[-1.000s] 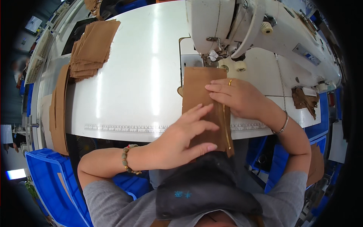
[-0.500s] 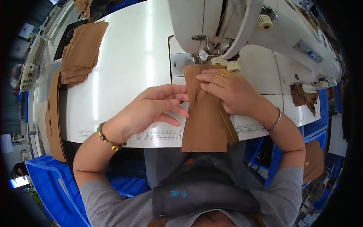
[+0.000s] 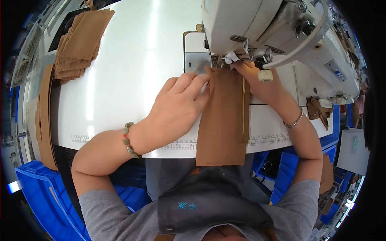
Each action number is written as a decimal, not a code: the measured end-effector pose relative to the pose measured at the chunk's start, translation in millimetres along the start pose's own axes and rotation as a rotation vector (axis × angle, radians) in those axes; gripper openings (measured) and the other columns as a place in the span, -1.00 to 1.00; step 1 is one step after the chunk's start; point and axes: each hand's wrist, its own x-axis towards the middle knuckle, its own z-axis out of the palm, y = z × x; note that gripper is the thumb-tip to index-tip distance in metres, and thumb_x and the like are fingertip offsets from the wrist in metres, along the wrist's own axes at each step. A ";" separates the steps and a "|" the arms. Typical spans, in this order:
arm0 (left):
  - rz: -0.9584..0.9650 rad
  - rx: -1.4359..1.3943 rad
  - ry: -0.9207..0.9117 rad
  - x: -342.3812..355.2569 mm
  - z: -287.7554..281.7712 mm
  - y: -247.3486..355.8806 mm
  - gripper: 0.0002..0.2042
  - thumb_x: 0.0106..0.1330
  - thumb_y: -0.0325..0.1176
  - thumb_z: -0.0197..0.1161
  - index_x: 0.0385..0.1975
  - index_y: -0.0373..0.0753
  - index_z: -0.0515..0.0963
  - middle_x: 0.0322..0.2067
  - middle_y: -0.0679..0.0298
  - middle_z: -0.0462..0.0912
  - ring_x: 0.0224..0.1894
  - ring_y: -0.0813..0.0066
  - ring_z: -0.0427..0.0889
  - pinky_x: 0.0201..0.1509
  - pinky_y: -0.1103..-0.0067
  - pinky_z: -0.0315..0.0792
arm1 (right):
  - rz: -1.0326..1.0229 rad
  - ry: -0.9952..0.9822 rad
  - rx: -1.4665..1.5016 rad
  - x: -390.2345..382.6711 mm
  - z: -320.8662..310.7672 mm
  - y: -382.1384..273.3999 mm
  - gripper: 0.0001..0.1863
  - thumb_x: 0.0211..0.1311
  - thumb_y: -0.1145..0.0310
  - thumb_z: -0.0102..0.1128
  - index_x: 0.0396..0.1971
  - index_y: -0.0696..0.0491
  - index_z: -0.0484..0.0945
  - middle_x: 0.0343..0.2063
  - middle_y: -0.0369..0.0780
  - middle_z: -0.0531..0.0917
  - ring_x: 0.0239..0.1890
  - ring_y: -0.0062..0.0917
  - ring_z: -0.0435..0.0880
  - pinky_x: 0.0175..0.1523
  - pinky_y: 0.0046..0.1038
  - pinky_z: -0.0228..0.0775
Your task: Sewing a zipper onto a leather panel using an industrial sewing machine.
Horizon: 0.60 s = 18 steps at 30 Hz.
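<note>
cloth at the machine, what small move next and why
Perhaps ease the cloth slightly forward: its far edge lies close to the machine, the left hand is at its left edge, and the right hand, partly hidden, is by its far right corner.

Grey short-sleeved shirt [image 3: 102,209], dark apron [image 3: 217,205] with blue marking [image 3: 187,206] and brown straps [image 3: 163,237], grey trousers [image 3: 156,176]; green-toned bead bracelet [image 3: 126,141] on the left wrist [image 3: 138,136], slim silver bangle [image 3: 298,120] on the right wrist [image 3: 288,111].

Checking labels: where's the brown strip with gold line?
Head view, just right of centre: strip between left hand and right hand, far end at the sewing machine, near end past the table edge.
</note>
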 end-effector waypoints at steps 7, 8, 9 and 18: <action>0.076 0.027 -0.006 0.3 3.4 -4.5 -0.70 0.16 -0.46 0.27 -0.10 -0.33 0.68 0.07 0.20 0.62 0.18 0.24 0.53 0.17 0.40 0.46 | 0.026 -0.113 0.027 -5.3 -3.9 5.4 -0.73 0.36 0.49 0.24 0.02 0.07 0.72 -0.14 -0.17 0.78 -0.07 -0.26 0.76 0.01 -0.25 0.64; 0.091 0.057 -0.012 -0.2 4.1 -4.6 -0.68 0.21 -0.43 0.21 -0.06 -0.34 0.67 0.03 0.22 0.63 0.16 0.31 0.50 0.11 0.45 0.43 | 0.027 -0.116 0.025 -10.4 -9.2 9.3 -0.73 0.36 0.49 0.24 0.02 0.07 0.72 -0.14 -0.17 0.78 -0.07 -0.26 0.76 0.01 -0.25 0.64; 0.093 0.048 0.004 -0.8 4.7 -3.9 -0.68 0.21 -0.43 0.21 -0.06 -0.34 0.67 0.03 0.22 0.63 0.16 0.31 0.50 0.11 0.45 0.43 | 0.076 -0.208 -0.093 -16.3 -16.1 14.1 -0.74 0.33 0.50 0.25 -0.01 0.09 0.72 -0.07 -0.19 0.77 0.00 -0.25 0.75 0.05 -0.25 0.64; 0.012 0.012 -0.057 3.0 4.8 6.4 -0.63 0.07 -0.41 0.47 -0.08 -0.28 0.65 0.06 0.21 0.65 0.20 0.21 0.57 0.20 0.36 0.46 | -0.214 0.094 0.046 -37.0 -63.7 4.5 -0.78 0.05 0.51 0.32 -0.24 0.14 0.68 -0.01 -0.17 0.76 0.04 -0.20 0.75 0.22 -0.20 0.62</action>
